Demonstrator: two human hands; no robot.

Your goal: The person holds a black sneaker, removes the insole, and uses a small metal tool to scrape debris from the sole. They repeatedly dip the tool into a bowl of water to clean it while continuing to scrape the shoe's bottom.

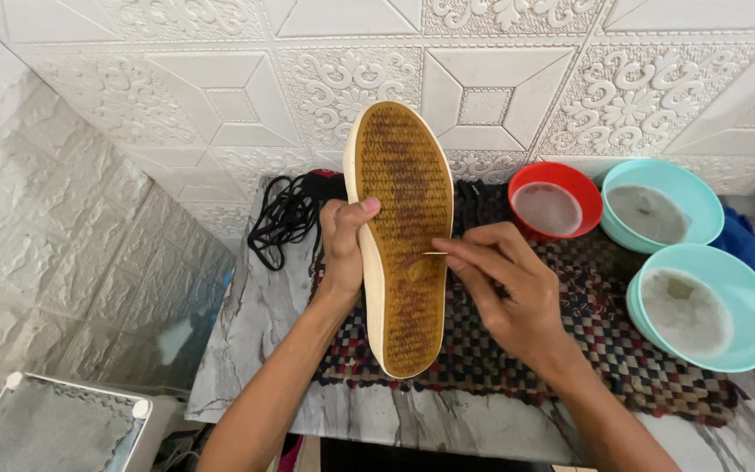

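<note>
Left hand [342, 249] – fingers clasp shoe [402, 236], sole up, over mat [622, 350] | right hand [508, 293] – fingertips pinch thin pin [436, 253] against sole | bowls at counter's right edge.

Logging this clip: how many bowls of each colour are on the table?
Red bowl: 1
Turquoise bowls: 2
Total: 3

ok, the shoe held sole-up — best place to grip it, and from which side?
Grip the shoe at its narrow mid-section, thumb and fingers wrapped over the pale side edge, coming from the left as the left hand does. That probably leaves the dirty sole clear for the right hand and its thin tool.
</note>
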